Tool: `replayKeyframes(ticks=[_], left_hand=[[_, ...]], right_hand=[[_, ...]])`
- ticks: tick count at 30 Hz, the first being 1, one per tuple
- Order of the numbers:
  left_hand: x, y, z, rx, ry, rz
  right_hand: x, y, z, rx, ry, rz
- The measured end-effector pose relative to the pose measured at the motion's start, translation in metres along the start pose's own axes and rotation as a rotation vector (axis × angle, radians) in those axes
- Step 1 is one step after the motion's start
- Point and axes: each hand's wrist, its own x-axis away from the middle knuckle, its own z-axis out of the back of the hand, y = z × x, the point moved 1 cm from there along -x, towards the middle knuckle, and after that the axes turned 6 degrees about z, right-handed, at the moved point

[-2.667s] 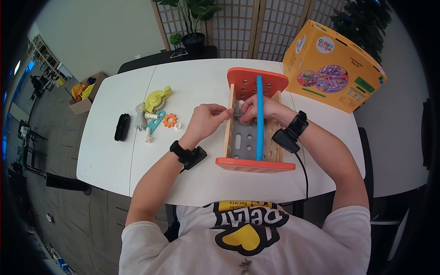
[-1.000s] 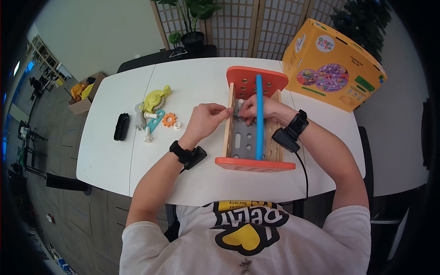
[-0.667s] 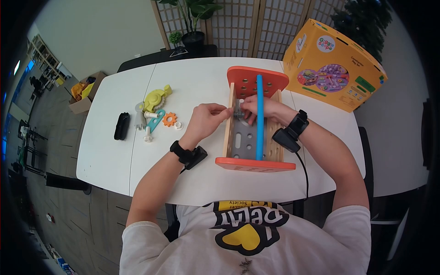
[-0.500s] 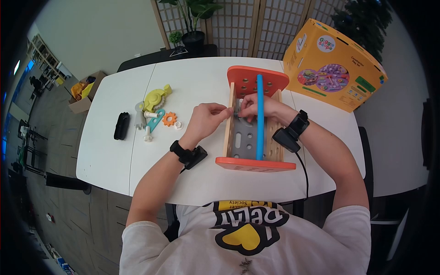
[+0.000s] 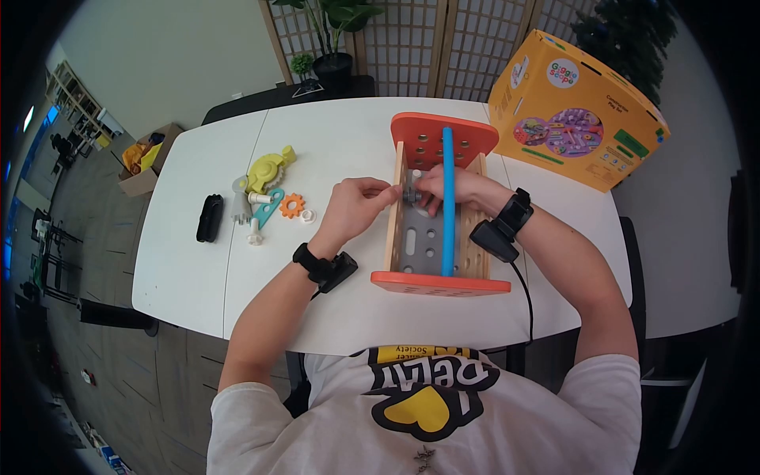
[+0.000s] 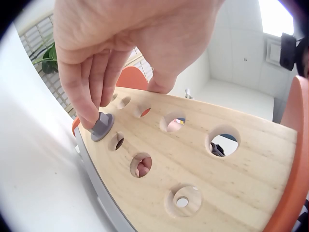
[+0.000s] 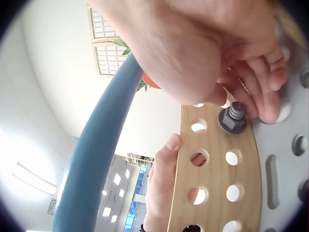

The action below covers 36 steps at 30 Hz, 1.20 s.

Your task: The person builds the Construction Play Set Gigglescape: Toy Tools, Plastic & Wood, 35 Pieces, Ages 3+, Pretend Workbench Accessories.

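Observation:
A toy toolbox with orange ends (image 5: 441,284), wooden sides (image 5: 393,237) and a blue bar handle (image 5: 449,229) stands before me. On its left side, my left hand (image 5: 358,207) holds the panel. The thumb is at the top edge and the fingertips press a grey bolt head (image 6: 102,126) on the outer face. Inside the box is my right hand (image 5: 461,188), reaching under the handle. The bolt's threaded end (image 7: 237,110) pokes through a grey nut (image 7: 231,124) against the wood. My right fingers (image 7: 270,104) lie beside the nut, loosely bent, near the grey floor (image 7: 285,159).
Left on the table (image 5: 190,277) lie a lime-green toy tool (image 5: 267,172), a teal strip (image 5: 270,209), an orange gear (image 5: 293,206), a white nut (image 5: 307,216), white bolts (image 5: 254,231) and a black case (image 5: 210,218). A yellow box (image 5: 578,111) stands at back right.
My right fingers have shifted about the nut and now sit slightly right of it, leaving it in sight. My left hand and the toolbox keep their places.

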Motion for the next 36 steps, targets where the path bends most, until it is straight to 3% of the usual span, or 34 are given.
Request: replayKeyframes(ticks=[3, 9, 21, 27, 30, 36], left_hand=[[0.001, 0.000, 0.000, -0.010, 0.005, -0.006], [0.000, 0.000, 0.000, -0.013, 0.007, 0.015], [0.002, 0.002, 0.001, -0.026, 0.005, 0.003], [0.000, -0.001, 0.000, -0.008, 0.025, 0.000], [-0.002, -0.004, -0.001, 0.005, 0.024, 0.001], [0.001, 0.003, 0.000, -0.012, -0.004, 0.024]], right_hand=[[0.004, -0.005, -0.002, -0.029, 0.045, 0.025], [-0.005, 0.011, 0.004, 0.022, -0.065, 0.156], [0.008, -0.011, -0.003, 0.003, -0.008, -0.028], [0.002, 0.004, -0.001, 0.076, -0.050, 0.185], [0.005, 0.001, 0.000, 0.127, -0.087, 0.188], [-0.003, 0.005, -0.001, 0.055, -0.083, 0.019]])
